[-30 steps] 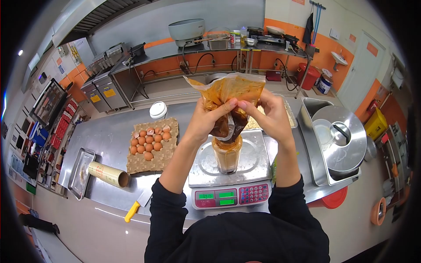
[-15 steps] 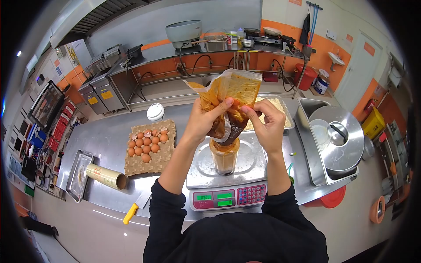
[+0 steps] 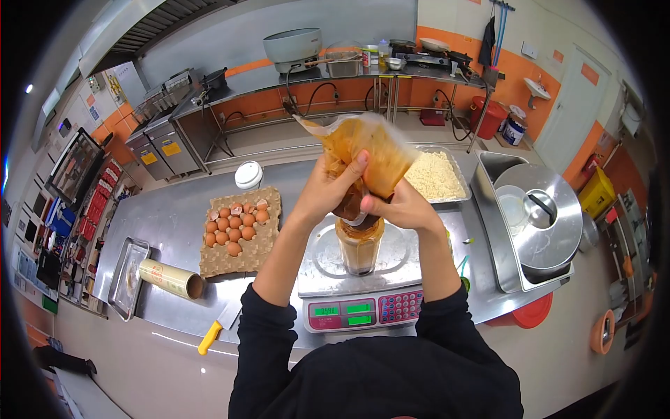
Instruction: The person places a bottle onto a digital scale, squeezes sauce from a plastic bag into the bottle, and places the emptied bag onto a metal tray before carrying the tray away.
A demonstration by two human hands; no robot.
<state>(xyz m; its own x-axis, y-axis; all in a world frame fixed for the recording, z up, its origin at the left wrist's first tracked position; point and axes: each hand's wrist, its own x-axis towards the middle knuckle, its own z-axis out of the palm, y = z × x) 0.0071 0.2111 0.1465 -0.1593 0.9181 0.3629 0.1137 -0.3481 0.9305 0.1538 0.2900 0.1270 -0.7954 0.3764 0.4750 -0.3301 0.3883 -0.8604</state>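
Note:
My left hand [image 3: 329,187] is closed on the left side of a clear plastic bag [image 3: 373,150] smeared with orange-brown sauce. Lower down on its right side, my right hand [image 3: 399,207] grips the same bag, thumb pointing left. Dark brown contents fill the bag's lower end, which hangs at the mouth of a clear jar [image 3: 359,249]. Whether the bag touches the rim I cannot tell. Pale brown matter shows inside the jar, with sauce around its top. Beneath it is the steel platform of a digital scale [image 3: 363,313] with lit green displays.
Left of the scale are an egg carton [image 3: 262,242], a white-lidded cup [image 3: 248,176], a film roll [image 3: 171,278], a metal tray [image 3: 128,283] and a yellow-handled knife [image 3: 212,336]. On the right stand a tray of pale crumbs [image 3: 438,176] and a steel container with a round lid [image 3: 551,234].
My right hand has moved down and left along the bag, its fingers now behind it. The bag's top has tipped right and is blurred. The scale's reading has changed.

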